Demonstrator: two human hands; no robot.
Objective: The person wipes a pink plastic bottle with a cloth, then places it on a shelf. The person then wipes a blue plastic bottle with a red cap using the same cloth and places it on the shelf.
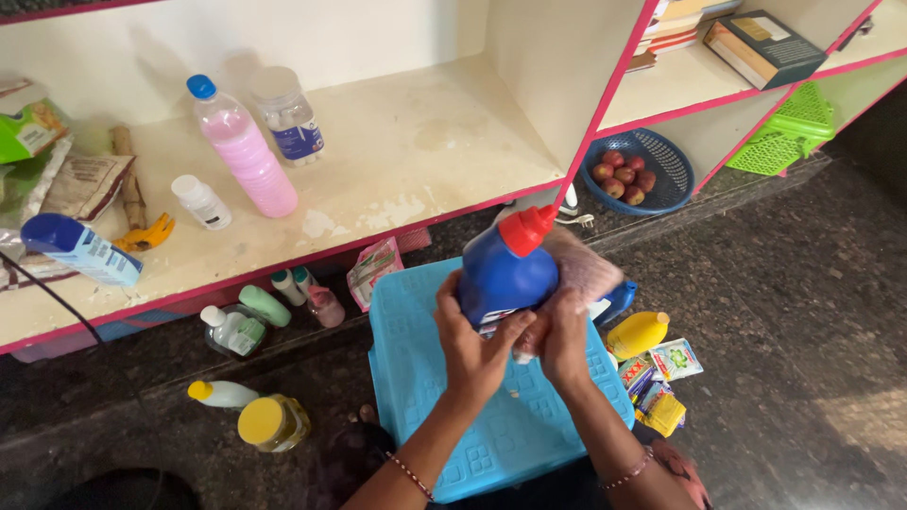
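Left hand [472,349]: grip clamped on the lower body of the blue bottle [505,274], fingers wrapped round its front.
Right hand [564,342]: grip closed on a pinkish cloth [578,264] pressed against the bottle's side.
Bottle position: held tilted in the air above the stool [416,378], red cap [526,229] pointing up and right.
Risk, slip: smooth glossy plastic held low on the body; a loose hold would likely drop it onto the stool or floor [803,312].
Risk, leak: if the cap is not tight, the tilt could let liquid run out; its tightness cannot be told.
Bottle: rigid moulded plastic, bulbous body, angled neck.
Cloth: soft, crumpled, faintly fuzzy.
Stool: light-blue plastic, square embossed pattern.
Shelf [397,161]: cream board, scuffed, pink edging; carries a pink bottle [248,151] and a clear jar [288,118].
Floor: dark speckled stone, with a yellow bottle [637,332] and sachets [661,373].
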